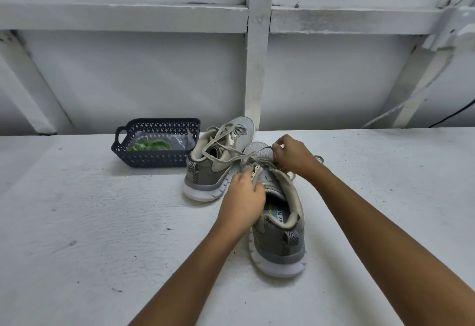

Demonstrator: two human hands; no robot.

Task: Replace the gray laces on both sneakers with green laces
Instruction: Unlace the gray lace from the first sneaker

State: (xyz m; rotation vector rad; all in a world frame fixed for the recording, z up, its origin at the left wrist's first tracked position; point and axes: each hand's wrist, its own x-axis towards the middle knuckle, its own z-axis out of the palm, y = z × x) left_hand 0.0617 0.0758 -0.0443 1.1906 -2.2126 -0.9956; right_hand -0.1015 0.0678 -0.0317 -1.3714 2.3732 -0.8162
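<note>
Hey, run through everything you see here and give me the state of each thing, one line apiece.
near sneaker: upright, gray lace in its eyelets.
far sneaker: upright, loose gray laces untied.
green laces: bundled inside the basket.
basket: upright, beside the far sneaker.
left hand: grips the near sneaker's upper.
right hand: pinches the gray lace.

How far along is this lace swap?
Nothing finished yet. The left hand grips the near sneaker, the right hand pinches its gray lace. The far sneaker has loosened gray laces; green laces lie bagged in the basket, unused.
</note>
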